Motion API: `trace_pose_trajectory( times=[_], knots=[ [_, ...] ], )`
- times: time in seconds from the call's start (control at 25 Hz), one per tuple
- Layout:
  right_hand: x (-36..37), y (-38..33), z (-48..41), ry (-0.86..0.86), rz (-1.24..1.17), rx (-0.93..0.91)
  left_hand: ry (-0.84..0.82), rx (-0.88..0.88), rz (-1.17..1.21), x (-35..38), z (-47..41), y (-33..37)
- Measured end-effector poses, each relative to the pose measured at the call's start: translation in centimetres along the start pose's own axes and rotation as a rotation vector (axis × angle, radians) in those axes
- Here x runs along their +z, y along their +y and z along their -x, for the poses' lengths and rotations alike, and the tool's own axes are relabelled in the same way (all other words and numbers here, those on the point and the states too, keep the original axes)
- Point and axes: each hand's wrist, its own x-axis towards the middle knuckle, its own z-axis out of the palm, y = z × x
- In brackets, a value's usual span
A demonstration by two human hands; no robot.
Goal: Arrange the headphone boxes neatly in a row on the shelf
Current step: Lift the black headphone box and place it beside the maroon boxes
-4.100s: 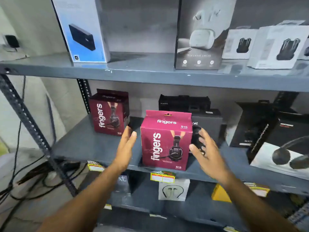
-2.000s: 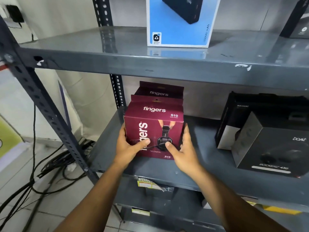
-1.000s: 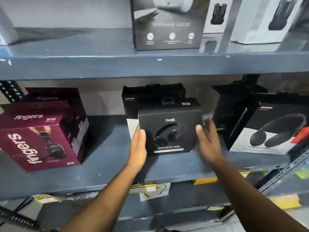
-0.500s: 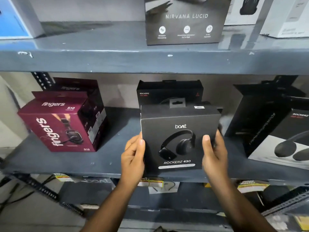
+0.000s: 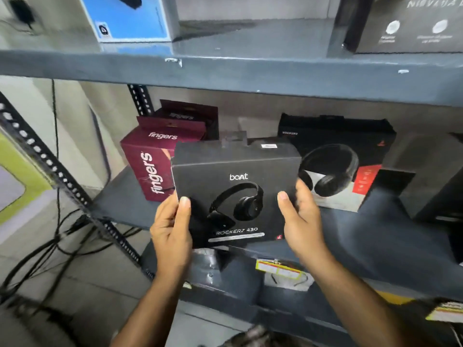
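Observation:
A black boAt Rockerz 430 headphone box (image 5: 235, 171) is held upright in front of the middle shelf (image 5: 120, 209), lifted off it. My left hand (image 5: 172, 234) grips its left edge and my right hand (image 5: 300, 221) grips its right edge. Behind it on the left stand two maroon "fingers" boxes (image 5: 150, 161), one behind the other, partly hidden by the black box. On the shelf to the right stands another black Rockerz box (image 5: 350, 151) with a red patch.
A blue box (image 5: 130, 18) and a dark Nirvana box (image 5: 411, 23) stand on the upper shelf (image 5: 250, 71). More dark boxes (image 5: 441, 176) fill the right end of the middle shelf. A perforated shelf post (image 5: 50, 166) and floor cables (image 5: 50, 246) lie left. Small items sit on the lower shelf (image 5: 280, 274).
Both hands have carried the black boAt box off the shelf and to the left, toward the maroon boxes. The view has swung left, uncovering the Rockerz box that stood behind it.

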Motion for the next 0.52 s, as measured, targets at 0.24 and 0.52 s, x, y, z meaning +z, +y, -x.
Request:
trace_pose_trajectory(
  times=[0.24,0.52],
  knots=[
    [4.7,2.9,-3.9,-0.153,0.053,0.054,-0.119,0.014,-0.104,-3.0,-1.9,-2.4],
    [6.0,4.0,-5.1,-0.153,0.082,0.068,-0.104,-0.038,-0.127,-3.7,-1.9,-4.0]
  ],
)
